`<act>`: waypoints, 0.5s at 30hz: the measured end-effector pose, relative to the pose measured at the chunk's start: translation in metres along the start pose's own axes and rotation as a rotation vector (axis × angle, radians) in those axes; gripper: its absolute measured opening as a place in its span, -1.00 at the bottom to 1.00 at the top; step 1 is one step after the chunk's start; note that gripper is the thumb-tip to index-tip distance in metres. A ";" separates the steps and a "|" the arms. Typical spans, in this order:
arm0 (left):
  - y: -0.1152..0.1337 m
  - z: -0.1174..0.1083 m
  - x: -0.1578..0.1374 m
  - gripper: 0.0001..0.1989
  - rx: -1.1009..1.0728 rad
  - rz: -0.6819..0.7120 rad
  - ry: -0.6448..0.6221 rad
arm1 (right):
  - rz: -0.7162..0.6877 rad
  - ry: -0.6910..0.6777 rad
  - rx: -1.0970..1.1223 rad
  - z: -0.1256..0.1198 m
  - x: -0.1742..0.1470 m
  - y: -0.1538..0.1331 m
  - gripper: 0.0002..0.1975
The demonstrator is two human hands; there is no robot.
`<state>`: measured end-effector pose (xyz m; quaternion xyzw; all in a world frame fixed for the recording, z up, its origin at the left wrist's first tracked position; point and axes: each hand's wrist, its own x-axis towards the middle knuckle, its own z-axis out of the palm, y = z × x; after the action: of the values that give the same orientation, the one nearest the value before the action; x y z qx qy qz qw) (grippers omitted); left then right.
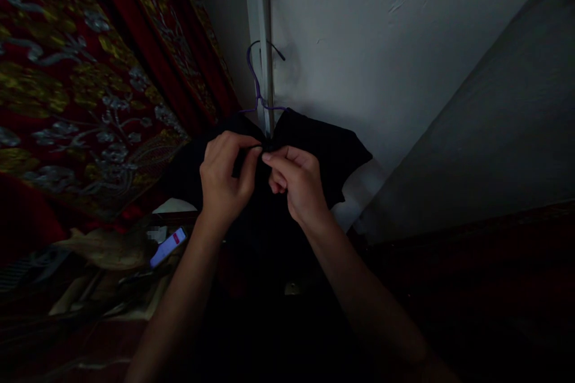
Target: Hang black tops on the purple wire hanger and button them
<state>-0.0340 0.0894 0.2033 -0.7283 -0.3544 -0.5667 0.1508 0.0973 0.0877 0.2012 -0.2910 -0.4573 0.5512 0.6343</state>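
A dark shirt-like garment (318,137) hangs on a purple wire hanger (257,81), whose hook goes round a pale vertical post (266,30). At the garment's neck opening, my left hand (227,173) pinches the dark cloth between thumb and forefinger. Close beside it, my right hand (299,182) pinches the same spot from the right, its other fingers curled in. The fingertips of both hands almost meet. Whether a button or other fastening lies between them is too dark to make out.
Red cloth with gold and silver floral embroidery (90,90) hangs on the left. A lit phone (168,247) lies at the lower left among cluttered items. Behind the garment is a pale wall (381,42). The lower right is very dark.
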 end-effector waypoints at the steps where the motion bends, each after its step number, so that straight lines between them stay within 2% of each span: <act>1: 0.000 0.002 -0.001 -0.96 -0.016 0.013 -0.015 | -0.015 0.011 -0.004 -0.001 -0.001 0.000 -0.71; 3: 0.001 0.006 -0.003 -0.96 -0.039 0.023 -0.029 | -0.037 0.018 -0.050 -0.004 0.003 0.005 -0.75; 5: 0.003 0.009 -0.003 -0.96 -0.057 0.007 0.012 | -0.026 0.030 -0.123 -0.007 0.010 0.017 -0.79; 7: 0.006 0.008 -0.001 -0.93 -0.083 -0.019 0.113 | 0.037 0.058 -0.209 -0.013 0.015 0.035 -0.82; 9: 0.005 0.000 0.005 -0.88 -0.110 -0.064 0.268 | 0.127 0.076 -0.290 -0.022 0.013 0.053 -0.83; 12: -0.012 -0.026 0.008 -0.88 -0.216 -0.259 0.507 | 0.219 0.104 -0.328 -0.038 -0.006 0.074 -0.82; 14: -0.033 -0.045 -0.006 -0.86 -0.429 -0.480 0.577 | 0.240 0.122 -0.306 -0.047 -0.026 0.082 -0.78; 15: -0.044 -0.054 -0.018 -0.82 -0.568 -0.590 0.572 | 0.247 0.120 -0.287 -0.050 -0.036 0.085 -0.77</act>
<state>-0.1048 0.0807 0.1953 -0.4246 -0.3213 -0.8366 -0.1291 0.1069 0.0783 0.0968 -0.4646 -0.4534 0.5356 0.5401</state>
